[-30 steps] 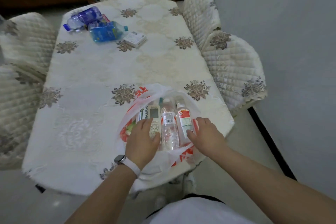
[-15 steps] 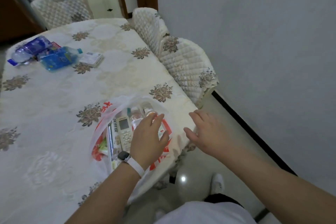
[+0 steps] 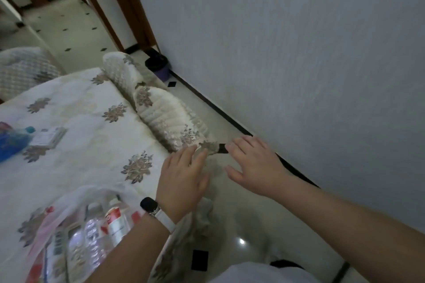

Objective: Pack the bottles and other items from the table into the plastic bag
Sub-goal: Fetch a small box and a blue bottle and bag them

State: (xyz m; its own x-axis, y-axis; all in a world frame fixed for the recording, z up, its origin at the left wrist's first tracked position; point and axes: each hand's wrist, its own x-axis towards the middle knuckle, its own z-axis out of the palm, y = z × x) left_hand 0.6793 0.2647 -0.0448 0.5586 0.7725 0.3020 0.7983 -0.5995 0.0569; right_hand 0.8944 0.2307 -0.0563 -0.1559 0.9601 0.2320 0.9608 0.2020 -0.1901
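The white plastic bag (image 3: 69, 200) with red print lies on the table's near edge at the lower left. Inside it show a clear bottle (image 3: 92, 234), a red-labelled bottle (image 3: 116, 223) and a white remote, blurred. My left hand (image 3: 184, 181), with a watch on the wrist, hovers flat past the table's right edge, holding nothing. My right hand (image 3: 255, 165) is spread over the floor, also holding nothing. A blue bottle (image 3: 11, 142) and a small white box (image 3: 49, 136) lie on the table at the far left.
The table (image 3: 87, 122) wears a cream cloth with floral patches. A quilted chair (image 3: 165, 115) stands along its right side, another chair (image 3: 23, 69) at the far end. A grey wall (image 3: 299, 53) runs close on the right; a dark bin (image 3: 158, 66) sits by the doorway.
The view has swung to the right. Both hands have left the bag and moved right, past the table's edge, fingers spread. The bag now sits at the lower left of the view.
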